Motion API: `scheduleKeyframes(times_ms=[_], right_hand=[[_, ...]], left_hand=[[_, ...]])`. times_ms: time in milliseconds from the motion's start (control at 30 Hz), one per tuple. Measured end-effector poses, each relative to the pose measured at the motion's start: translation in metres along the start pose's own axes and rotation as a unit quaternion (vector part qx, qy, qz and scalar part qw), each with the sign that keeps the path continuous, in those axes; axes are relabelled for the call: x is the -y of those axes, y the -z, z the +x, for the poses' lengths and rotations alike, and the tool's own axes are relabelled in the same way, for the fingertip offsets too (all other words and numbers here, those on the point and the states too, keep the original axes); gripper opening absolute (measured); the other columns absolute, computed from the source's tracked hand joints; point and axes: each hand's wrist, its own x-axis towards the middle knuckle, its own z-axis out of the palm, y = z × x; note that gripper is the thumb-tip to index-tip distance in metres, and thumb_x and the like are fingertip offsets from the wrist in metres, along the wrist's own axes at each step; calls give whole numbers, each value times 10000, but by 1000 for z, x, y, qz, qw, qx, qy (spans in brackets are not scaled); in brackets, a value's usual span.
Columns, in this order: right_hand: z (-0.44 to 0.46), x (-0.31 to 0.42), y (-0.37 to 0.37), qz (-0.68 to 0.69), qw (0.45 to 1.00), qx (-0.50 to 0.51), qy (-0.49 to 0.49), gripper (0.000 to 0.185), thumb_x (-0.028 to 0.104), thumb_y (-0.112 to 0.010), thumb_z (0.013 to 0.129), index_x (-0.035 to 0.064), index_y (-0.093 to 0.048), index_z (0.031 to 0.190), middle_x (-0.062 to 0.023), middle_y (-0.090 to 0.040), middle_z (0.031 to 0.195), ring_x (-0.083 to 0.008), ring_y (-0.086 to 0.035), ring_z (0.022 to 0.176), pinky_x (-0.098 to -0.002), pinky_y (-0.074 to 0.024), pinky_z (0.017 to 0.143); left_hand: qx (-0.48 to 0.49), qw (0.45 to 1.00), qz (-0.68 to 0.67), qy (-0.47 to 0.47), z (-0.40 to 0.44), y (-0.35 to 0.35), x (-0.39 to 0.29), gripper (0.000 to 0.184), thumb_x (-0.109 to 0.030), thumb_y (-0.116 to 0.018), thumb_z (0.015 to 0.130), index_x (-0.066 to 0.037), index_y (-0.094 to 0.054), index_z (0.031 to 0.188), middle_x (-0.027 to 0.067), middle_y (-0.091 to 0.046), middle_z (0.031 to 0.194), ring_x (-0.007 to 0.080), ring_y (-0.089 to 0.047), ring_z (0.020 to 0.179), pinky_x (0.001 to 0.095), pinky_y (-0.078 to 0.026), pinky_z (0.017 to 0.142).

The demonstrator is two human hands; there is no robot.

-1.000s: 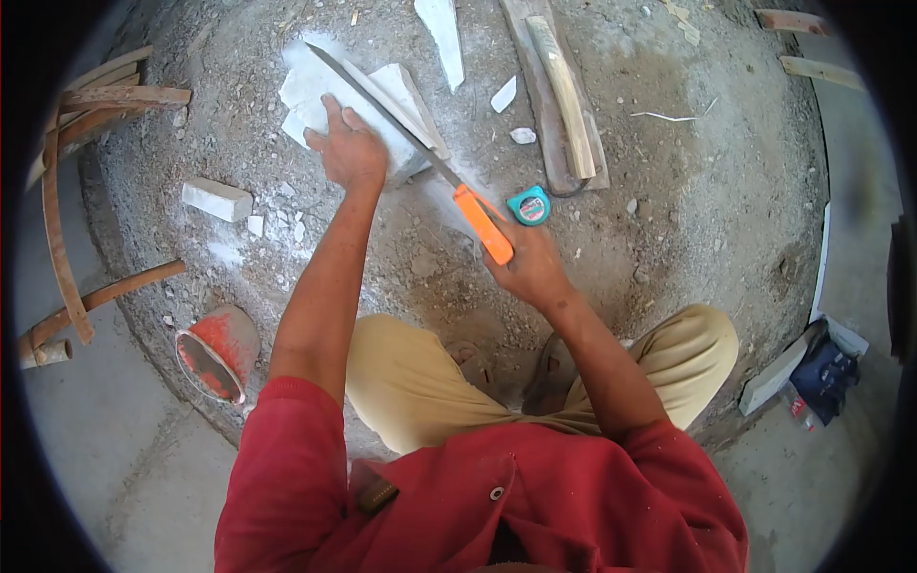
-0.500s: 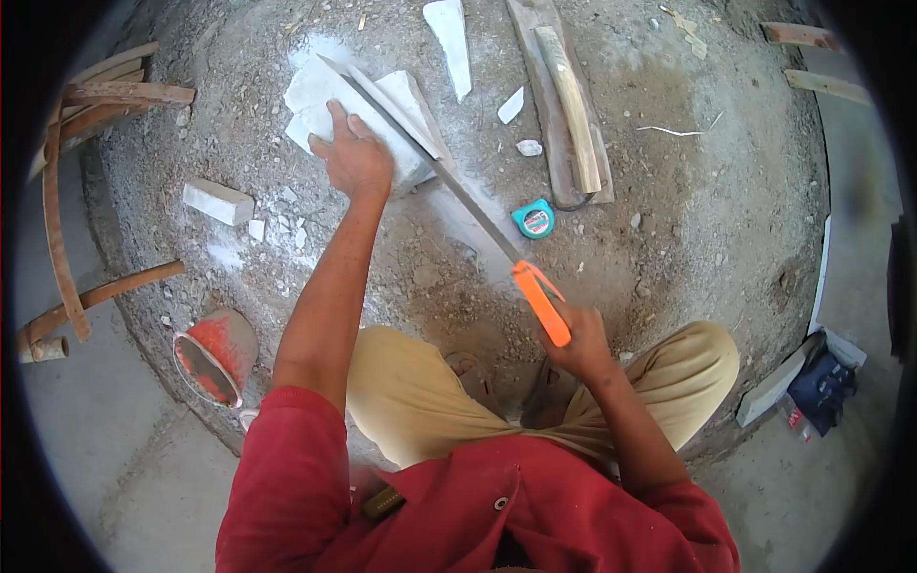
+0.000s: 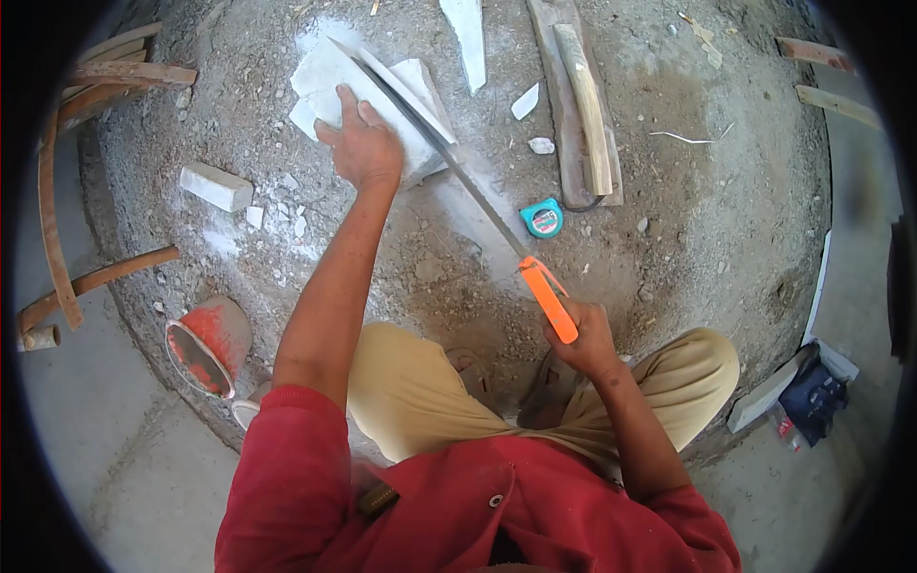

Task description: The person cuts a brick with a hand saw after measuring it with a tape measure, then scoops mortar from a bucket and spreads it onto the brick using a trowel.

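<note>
My right hand (image 3: 585,342) is closed round the orange handle of a hand saw (image 3: 460,179). Its long toothed blade slants up and left across a pale white block (image 3: 319,78), lying along a cut line near the block's right side. My left hand (image 3: 365,145) rests flat on top of that block, left of the blade, with its fingers apart. Beneath, another white piece (image 3: 416,78) shows at the right. White dust surrounds the blocks. A teal tape measure (image 3: 543,219) lies on the ground right of the blade.
A wooden stick (image 3: 585,115) lies on a plank (image 3: 551,91) at the upper right, near a white shard (image 3: 465,38). A small white block (image 3: 217,187) and a red-stained bucket (image 3: 212,344) are at left. Curved timber strips (image 3: 59,220) stick in from the left edge.
The view has shifted slightly. The saw blade appears a little farther forward across the block. My left hand stays pressed on the block, and my right hand keeps its hold.
</note>
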Motion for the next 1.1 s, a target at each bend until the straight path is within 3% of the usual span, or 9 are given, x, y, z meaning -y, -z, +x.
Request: scheduleKeyframes(times_ms=[100, 200, 500, 700, 767, 833, 900, 933, 1100], right_hand=[[73, 12, 0, -11, 999, -18, 35, 194, 191, -711, 840, 40, -665, 953, -195, -663, 750, -456, -636, 718, -493, -522, 656], [116, 39, 6, 9, 1000, -3, 6, 226, 208, -709, 851, 32, -677, 988, -216, -665, 763, -450, -645, 720, -482, -519, 661], [69, 35, -36, -10, 988, -139, 64, 315, 208, -717, 847, 56, -690, 1122, -248, -679, 848, -452, -666, 781, -501, -526, 687], [-3, -5, 3, -93, 961, -256, 51, 137, 166, -705, 904, 42, -666, 948, -176, -644, 740, -396, -672, 686, -423, -514, 607], [-15, -23, 15, -130, 946, -295, 16, 136, 169, -705, 905, 47, -663, 945, -170, -644, 736, -394, -674, 690, -426, -518, 610], [-18, -47, 16, -172, 903, -392, -20, 136, 170, -704, 907, 51, -667, 963, -173, -659, 753, -397, -671, 687, -432, -524, 617], [-20, -69, 15, -190, 895, -400, -49, 167, 173, -721, 883, 59, -673, 994, -181, -675, 775, -413, -675, 705, -455, -528, 629], [-21, -83, 13, -219, 877, -421, -74, 160, 181, -725, 861, 75, -668, 967, -181, -663, 733, -424, -667, 677, -484, -523, 612], [-38, -130, -2, -293, 891, -327, -117, 370, 200, -744, 821, 74, -624, 1147, -208, -685, 1038, -422, -674, 964, -531, -545, 811]], left_hand=[[-15, 999, -33, -3, 4, 0, -5, 503, -414, -426, 1062, -329, -420, 1558, 394, -297, 1526, 512, -537, 1268, 557, -495, 990], [2, 1000, -3, 9, 3, 4, -7, 517, -408, -424, 1065, -325, -390, 1574, 331, -275, 1550, 471, -668, 1052, 535, -535, 929], [-6, 998, -68, 17, 4, 7, -4, 504, -423, -449, 1050, -348, -438, 1548, 323, -295, 1546, 486, -644, 1111, 533, -520, 960], [7, 992, -125, -35, 35, -8, 34, 538, -353, -497, 1011, -346, -446, 1546, 349, -263, 1570, 517, -598, 1183, 545, -465, 1055], [58, 969, -42, -236, 61, -3, 70, 568, -307, -530, 972, -339, -466, 1535, 366, -234, 1581, 507, -543, 1275, 528, -448, 1090], [58, 958, 38, -280, 53, 53, 61, 696, -240, -612, 918, -371, -398, 1568, 272, -169, 1657, 473, -367, 1456, 562, -395, 1146], [47, 836, 335, -433, 42, 89, 51, 902, -133, -708, 844, -403, -295, 1600, 105, -119, 1717, 381, -147, 1571, 617, -305, 1201], [84, 824, 306, -469, 48, 87, 51, 1106, 43, -704, 750, -369, -178, 1632, -16, -45, 1733, 314, -68, 1593, 706, -211, 1204], [111, 749, 285, -588, 55, 64, 27, 1034, 4, -756, 736, -268, -264, 1604, 19, -212, 1694, 295, -178, 1574, 631, -241, 1228]])
